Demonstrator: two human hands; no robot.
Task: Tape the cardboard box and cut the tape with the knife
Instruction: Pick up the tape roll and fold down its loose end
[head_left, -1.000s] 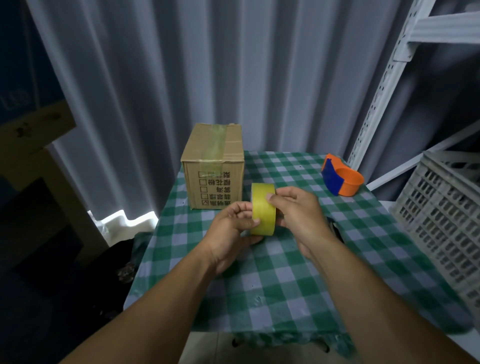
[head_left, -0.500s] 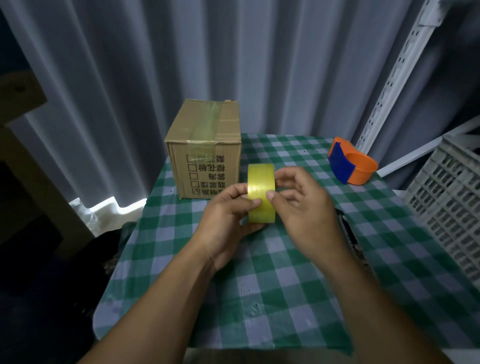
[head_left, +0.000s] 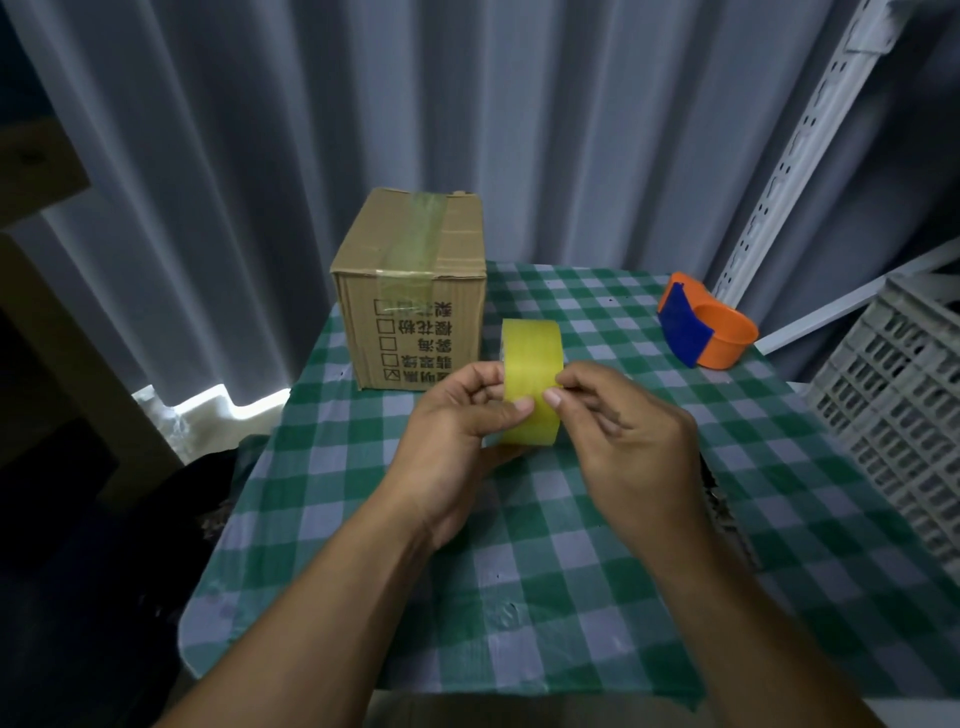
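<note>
Fingers (head_left: 522, 406) of left hand (head_left: 457, 441) closed round yellow roll of clear packing tape (head_left: 531, 382), held on edge above green-white checked worktop (head_left: 467, 597). Right hand (head_left: 623, 441) w/ thumb and forefinger pinched on roll's outer face. Brown cardboard box w/ tape strip on top (head_left: 415, 291) stands just behind-left of roll; orange-blue plastic tape dispenser (head_left: 704, 335) well right of roll; grey slotted plastic crate (head_left: 893, 395) farther right.
</note>
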